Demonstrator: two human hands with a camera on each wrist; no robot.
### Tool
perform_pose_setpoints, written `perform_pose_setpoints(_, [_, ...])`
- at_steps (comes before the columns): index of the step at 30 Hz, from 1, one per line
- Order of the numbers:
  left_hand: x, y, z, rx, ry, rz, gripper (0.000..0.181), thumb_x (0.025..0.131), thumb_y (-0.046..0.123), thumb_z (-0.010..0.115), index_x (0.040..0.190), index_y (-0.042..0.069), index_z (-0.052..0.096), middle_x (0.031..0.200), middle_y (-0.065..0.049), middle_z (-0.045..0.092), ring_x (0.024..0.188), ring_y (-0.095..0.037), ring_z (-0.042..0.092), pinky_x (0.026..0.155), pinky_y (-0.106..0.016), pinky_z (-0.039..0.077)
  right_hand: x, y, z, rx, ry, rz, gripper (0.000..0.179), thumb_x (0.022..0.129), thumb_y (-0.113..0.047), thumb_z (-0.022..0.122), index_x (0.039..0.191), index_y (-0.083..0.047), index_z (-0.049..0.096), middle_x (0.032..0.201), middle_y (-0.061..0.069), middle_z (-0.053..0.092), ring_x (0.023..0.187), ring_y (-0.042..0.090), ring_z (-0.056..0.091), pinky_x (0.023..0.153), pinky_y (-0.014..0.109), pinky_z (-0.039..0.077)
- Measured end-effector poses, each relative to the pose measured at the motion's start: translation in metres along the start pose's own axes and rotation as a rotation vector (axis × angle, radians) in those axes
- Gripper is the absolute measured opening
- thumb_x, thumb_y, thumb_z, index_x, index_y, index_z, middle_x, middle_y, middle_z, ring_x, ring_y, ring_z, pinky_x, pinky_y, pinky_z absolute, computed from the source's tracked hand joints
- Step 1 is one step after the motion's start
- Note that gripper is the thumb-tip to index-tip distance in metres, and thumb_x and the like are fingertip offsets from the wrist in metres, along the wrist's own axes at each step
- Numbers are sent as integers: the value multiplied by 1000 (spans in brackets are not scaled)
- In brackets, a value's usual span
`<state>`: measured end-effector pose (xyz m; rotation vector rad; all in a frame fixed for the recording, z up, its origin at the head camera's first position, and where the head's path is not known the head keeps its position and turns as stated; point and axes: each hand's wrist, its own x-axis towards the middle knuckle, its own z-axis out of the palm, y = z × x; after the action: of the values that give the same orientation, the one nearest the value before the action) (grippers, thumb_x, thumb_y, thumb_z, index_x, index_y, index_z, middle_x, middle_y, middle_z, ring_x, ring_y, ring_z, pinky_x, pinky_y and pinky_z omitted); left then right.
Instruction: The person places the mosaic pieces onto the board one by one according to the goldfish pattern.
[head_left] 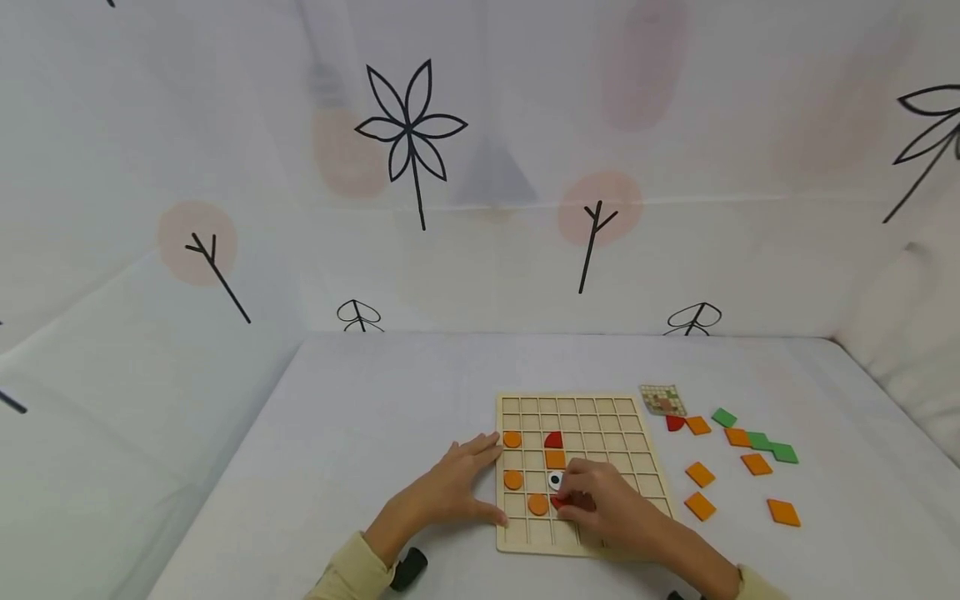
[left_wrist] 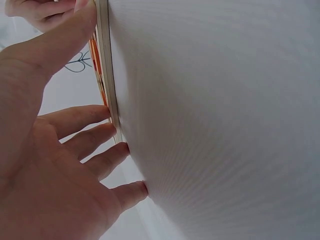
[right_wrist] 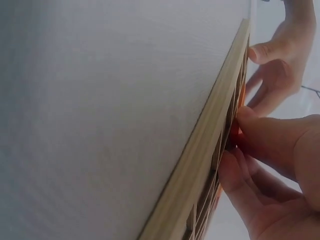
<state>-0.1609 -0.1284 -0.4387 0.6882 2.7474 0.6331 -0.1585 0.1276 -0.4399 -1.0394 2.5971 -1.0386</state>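
A pale wooden grid board [head_left: 615, 437] lies flat on the white-covered table. My left hand [head_left: 448, 487] rests along its left edge, thumb near the front corner and fingers spread farther back. In the left wrist view the fingertips [left_wrist: 119, 131] touch the board's side and the cloth. Over the board's front half, my right hand [head_left: 611, 507] pinches a red piece [right_wrist: 234, 134] between thumb and fingers, right at the cells. Beside it sit a white disc with a black dot [head_left: 555, 480] and an orange disc [head_left: 537, 504]. Behind these lie an orange square [head_left: 555, 459] and a red quarter-round piece [head_left: 553, 440].
Two more orange discs sit in the board's left column, one being the rear disc [head_left: 512, 439]. Right of the board are several loose orange tiles [head_left: 701, 474], green tiles [head_left: 784, 453], another red piece [head_left: 675, 423] and a small patterned card [head_left: 663, 400]. A patterned cloth wall [head_left: 495, 275] stands behind.
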Motion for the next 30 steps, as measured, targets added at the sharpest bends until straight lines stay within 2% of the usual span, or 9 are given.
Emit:
perform_pose_setpoints(8, [0,1,-1,0,-3,2,95,67,55,78,142,7,43,152,-5,31,140,-24,25,111,-54,21,0,-3,4,-67,60,-19,9,81,-17,75,82,-9,71,76,-10,49,65,0,43,53,15,42])
perform_pose_setpoints(14, [-1,2,-1,6,-2,1,95,67,54,78,142,7,43,152,-6,31,140,-24,26,110,-55,22,1,-7,5,-113,51,30,9,80,-17,76,82,-10,71,73,-10,47,63,0,42,53,15,41])
perform_pose_setpoints(18, [0,2,0,3,-3,-4,96,67,55,78,142,7,42,152,-5,31,140,-24,25,111,-54,21,-1,-9,3,-122,42,19,12,80,-20,76,84,-10,71,75,-10,48,64,1,43,53,15,41])
perform_pose_setpoints(27, [2,0,3,4,2,-9,97,67,56,78,143,8,42,153,-4,30,141,-23,25,111,-54,21,-17,-6,-20,-121,29,71,6,84,-20,72,88,-17,70,90,-11,54,75,6,50,65,21,49])
perform_pose_setpoints(30, [2,0,3,2,1,-12,97,66,56,78,143,9,42,153,-3,30,141,-23,25,111,-54,21,-23,2,-31,-146,45,47,8,83,-18,73,89,-17,69,92,-11,55,77,6,54,67,23,52])
